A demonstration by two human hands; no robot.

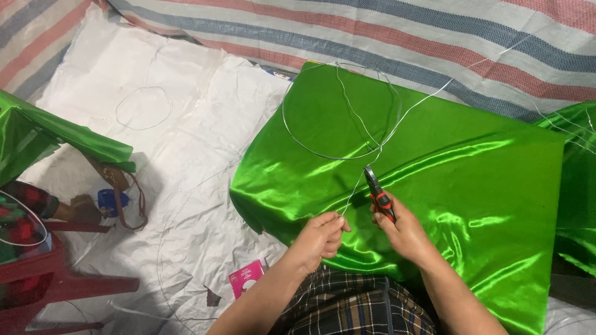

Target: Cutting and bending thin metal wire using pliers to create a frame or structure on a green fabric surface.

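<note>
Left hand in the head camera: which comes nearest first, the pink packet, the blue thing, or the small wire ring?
From the left hand:
1. Pink packet, just lower left on the white sheet.
2. Blue thing, far left beside the brown strap.
3. Small wire ring, upper left, farthest.

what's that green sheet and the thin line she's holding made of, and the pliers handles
Green sheet: looks like satin-type fabric, glossy, with bright highlights along soft folds. Thin line: seems bare metal wire, silvery, holding stiff loops. Pliers in the right hand: dark metal jaws, handles apparently red and black plastic or rubber.
</note>
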